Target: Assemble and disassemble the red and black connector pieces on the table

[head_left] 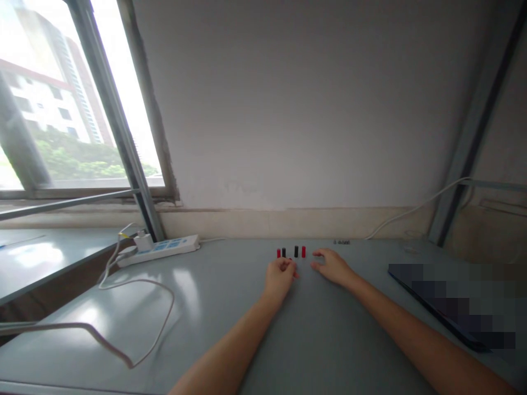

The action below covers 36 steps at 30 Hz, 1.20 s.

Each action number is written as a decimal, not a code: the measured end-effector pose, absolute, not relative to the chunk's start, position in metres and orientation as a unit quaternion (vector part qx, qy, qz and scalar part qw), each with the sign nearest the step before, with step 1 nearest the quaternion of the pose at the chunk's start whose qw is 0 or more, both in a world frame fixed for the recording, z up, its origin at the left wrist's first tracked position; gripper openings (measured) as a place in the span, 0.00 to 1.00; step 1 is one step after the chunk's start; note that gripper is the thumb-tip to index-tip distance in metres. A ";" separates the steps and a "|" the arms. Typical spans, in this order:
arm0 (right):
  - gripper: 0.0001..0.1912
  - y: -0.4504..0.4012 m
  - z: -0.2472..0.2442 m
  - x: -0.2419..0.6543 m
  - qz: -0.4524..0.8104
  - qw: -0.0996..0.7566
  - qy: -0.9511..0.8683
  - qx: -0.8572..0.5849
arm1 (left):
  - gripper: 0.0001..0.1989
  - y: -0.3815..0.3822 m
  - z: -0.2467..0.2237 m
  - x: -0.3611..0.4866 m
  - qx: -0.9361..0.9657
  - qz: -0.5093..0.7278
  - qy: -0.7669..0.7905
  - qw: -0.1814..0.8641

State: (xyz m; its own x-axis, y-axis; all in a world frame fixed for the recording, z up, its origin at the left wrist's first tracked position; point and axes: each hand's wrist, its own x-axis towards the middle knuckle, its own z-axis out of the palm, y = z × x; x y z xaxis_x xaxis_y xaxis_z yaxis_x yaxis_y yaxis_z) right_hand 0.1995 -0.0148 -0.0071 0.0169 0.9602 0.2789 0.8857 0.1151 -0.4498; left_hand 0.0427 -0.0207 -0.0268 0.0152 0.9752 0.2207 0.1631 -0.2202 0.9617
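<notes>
On the grey table, several small cylinder-like pieces stand upright in two pairs. A red piece and a black piece are just beyond my left hand. To their right are another black piece and another red piece. My left hand is closed in a pinch, its fingers bent down close to the table. A speck of red shows at its fingertips, too small to name. My right hand rests right of the pieces, thumb and fingers apart, holding nothing.
A white power strip with plugs lies at the back left, its white cable looping over the table. Small dark bits lie near the wall. A dark flat object, partly blurred out, is at the right.
</notes>
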 end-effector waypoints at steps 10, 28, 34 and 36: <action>0.16 0.003 -0.008 0.178 0.059 0.206 -0.675 -0.706 | 0.06 -0.028 -0.016 0.045 0.547 0.522 0.486 0.438; 0.08 -0.003 -0.007 0.174 0.041 0.174 -0.701 -0.690 | 0.06 -0.026 -0.023 0.044 0.617 0.501 0.474 0.378; 0.07 -0.031 0.003 0.175 -0.067 0.135 -0.783 -0.603 | 0.16 -0.032 -0.022 0.043 0.699 0.484 0.469 0.239; 0.07 -0.040 0.006 0.175 -0.100 0.125 -0.799 -0.579 | 0.16 -0.035 -0.021 0.043 0.720 0.468 0.459 0.226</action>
